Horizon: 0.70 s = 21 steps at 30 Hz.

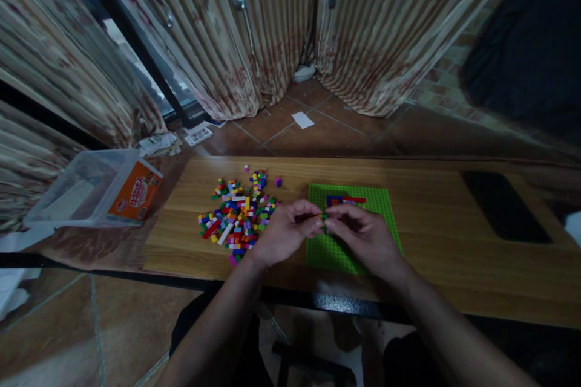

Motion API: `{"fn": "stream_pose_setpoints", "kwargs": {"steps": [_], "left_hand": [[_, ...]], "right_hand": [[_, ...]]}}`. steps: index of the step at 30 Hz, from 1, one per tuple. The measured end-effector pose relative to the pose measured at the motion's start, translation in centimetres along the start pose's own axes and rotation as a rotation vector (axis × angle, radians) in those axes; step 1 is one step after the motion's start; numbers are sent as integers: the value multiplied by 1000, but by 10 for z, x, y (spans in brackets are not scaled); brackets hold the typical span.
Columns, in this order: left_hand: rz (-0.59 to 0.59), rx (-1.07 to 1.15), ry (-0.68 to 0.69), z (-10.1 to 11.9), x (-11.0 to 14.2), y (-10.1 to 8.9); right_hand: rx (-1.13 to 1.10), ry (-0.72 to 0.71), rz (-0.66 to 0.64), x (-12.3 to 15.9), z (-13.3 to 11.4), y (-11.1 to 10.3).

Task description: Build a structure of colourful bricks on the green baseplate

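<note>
Both hands meet over a green studded baseplate (336, 257). My left hand (290, 228) pinches small toy bricks (323, 216), which look green and yellow, between thumb and fingers. From the other side my right hand (361, 231) grips the same little bricks with its fingertips. Their exact shape is mostly hidden by the fingers. Just beyond the hands, a blue and red brick assembly (334, 200) sits on the baseplate's far part. A loose pile of multicoloured bricks (240, 217) spreads over the table left of my left hand.
The wooden table (431, 211) carries a dark flat phone-like slab (506, 204) at the right. Left of the table stands a clear plastic bin (86, 193) with an orange label. Curtains (272, 30) hang beyond, and a white paper (302, 120) lies on the tiled floor.
</note>
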<state>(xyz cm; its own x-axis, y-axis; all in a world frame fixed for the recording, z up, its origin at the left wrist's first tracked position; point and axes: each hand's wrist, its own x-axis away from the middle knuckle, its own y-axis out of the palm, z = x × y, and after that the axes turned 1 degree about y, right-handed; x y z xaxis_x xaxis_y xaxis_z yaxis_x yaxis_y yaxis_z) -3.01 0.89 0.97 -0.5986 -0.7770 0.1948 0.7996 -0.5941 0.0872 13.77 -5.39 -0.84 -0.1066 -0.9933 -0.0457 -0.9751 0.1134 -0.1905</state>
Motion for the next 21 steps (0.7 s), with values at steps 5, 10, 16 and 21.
{"fn": "stream_pose_setpoints", "kwargs": {"steps": [5, 10, 16, 21], "left_hand": [[-27, 24, 31, -2, 2, 5], [-31, 90, 23, -3, 3, 6], [100, 93, 19, 5, 2, -8], [518, 39, 150, 10, -2, -39]], "right_hand": [[-60, 52, -12, 0, -6, 1], [-100, 97, -27, -1, -7, -2], [197, -98, -33, 2, -2, 0], [788, -428, -80, 1, 4, 21]]}}
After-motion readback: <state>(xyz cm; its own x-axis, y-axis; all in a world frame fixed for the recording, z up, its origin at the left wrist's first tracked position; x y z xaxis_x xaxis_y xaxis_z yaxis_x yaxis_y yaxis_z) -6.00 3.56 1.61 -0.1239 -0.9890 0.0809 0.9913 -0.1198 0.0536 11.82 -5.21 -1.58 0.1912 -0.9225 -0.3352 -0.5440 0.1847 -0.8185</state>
